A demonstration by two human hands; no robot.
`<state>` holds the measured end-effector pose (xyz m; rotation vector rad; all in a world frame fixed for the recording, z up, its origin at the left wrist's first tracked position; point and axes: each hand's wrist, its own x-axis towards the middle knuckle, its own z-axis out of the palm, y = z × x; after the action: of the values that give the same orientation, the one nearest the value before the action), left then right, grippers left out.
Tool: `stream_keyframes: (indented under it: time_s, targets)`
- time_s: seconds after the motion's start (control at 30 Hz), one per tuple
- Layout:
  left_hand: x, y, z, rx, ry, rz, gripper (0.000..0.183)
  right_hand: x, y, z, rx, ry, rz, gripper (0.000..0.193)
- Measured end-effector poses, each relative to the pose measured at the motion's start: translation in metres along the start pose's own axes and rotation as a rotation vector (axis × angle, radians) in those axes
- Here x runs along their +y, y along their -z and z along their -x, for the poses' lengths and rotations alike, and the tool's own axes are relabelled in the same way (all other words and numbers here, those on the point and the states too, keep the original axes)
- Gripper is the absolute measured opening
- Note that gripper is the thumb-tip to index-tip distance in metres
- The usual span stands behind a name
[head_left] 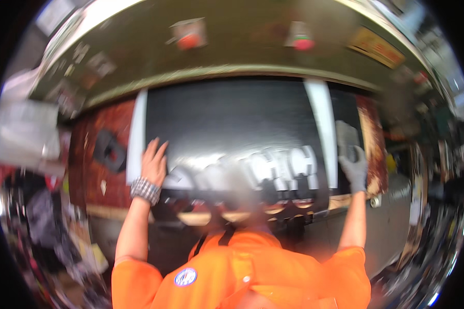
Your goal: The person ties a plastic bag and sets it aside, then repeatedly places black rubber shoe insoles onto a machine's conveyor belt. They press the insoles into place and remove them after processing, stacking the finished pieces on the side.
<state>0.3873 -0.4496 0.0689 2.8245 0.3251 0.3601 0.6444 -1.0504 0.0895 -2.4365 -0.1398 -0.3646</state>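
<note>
My left hand (154,162), bare with a checkered band at the wrist, lies flat on the left part of a black sheet (232,113), its fingers spread. My right hand (354,169) wears a grey glove. Its fingers curve around the near end of a grey, block-like piece (347,133) on the right; blur hides its exact kind. Several pale cut-out shapes (263,166) line the near edge of the sheet. One white strip (137,136) runs beside my left hand, another white strip (321,129) left of my right hand.
A dark ring-shaped piece (110,150) sits on the reddish-brown tabletop (90,170) at the left. Behind the sheet rises a greenish panel (242,44) with a red knob (189,40) and a pink knob (303,43). White bags (28,131) stand at far left.
</note>
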Motion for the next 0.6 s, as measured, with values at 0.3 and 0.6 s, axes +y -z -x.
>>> stream_keyframes:
  time_s: [0.3, 0.6]
  targets:
    - [0.01, -0.001, 0.012, 0.15, 0.104, 0.116, 0.054, -0.219, -0.061, 0.077, -0.327, -0.188, -0.876, 0.061]
    - [0.003, -0.005, 0.009, 0.297, 0.283, 0.326, 0.059, -0.386, -0.244, 0.12, -0.324, 0.625, -0.207, 0.076]
